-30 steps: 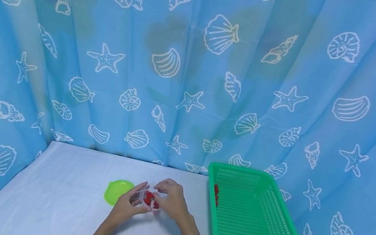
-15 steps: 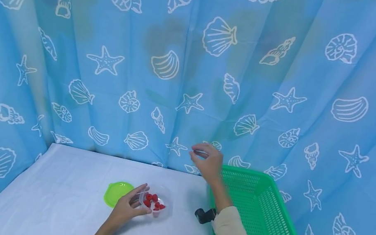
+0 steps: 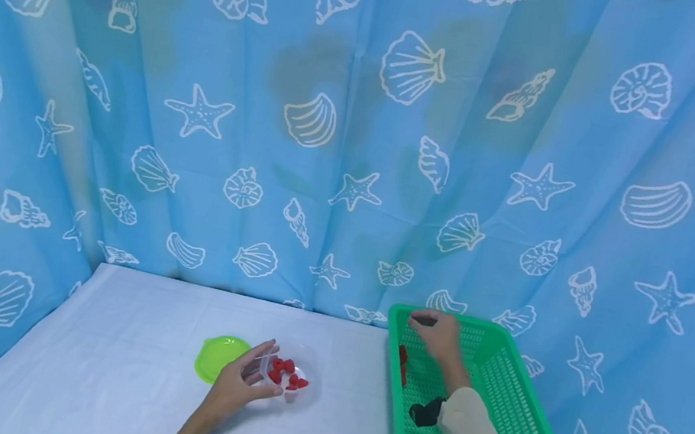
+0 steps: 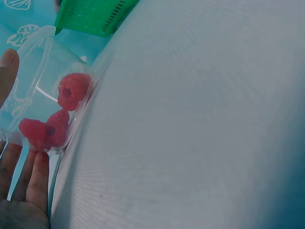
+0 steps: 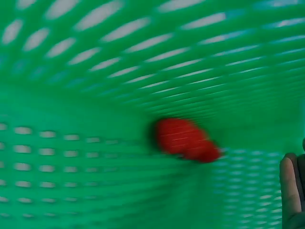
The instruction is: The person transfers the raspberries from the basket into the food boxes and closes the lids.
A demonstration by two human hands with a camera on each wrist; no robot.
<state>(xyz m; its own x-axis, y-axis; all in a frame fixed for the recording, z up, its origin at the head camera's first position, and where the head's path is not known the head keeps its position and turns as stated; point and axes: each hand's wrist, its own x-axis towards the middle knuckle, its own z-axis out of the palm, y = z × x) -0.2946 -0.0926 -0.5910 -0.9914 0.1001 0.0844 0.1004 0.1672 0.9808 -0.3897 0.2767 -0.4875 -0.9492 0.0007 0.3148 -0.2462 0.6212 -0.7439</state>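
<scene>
In the head view my left hand [image 3: 234, 387] holds a clear plastic container [image 3: 310, 366] on the table, thumb on one side and fingers on the other. Several raspberries [image 4: 75, 90] lie inside it, seen through its wall in the left wrist view. My right hand [image 3: 438, 334] is over the back left part of a green basket [image 3: 494, 414], its fingers bent towards the thumb, with no red showing between them. Near it, red raspberries [image 5: 178, 137] lie together along the basket's left side, blurred in the right wrist view. One of its fingers [image 5: 289, 186] shows at that view's right edge.
A light green lid [image 3: 218, 357] lies flat just left of the container. The white-covered table [image 3: 85, 357] runs up to a blue shell-patterned curtain [image 3: 348, 132] at the back and sides. The basket's raised rim [image 3: 390, 411] stands to the right of the container.
My right hand has left the container, risen to the right and come over the basket's back left. The left hand keeps its grip on the container, whose raspberries now show plainly.
</scene>
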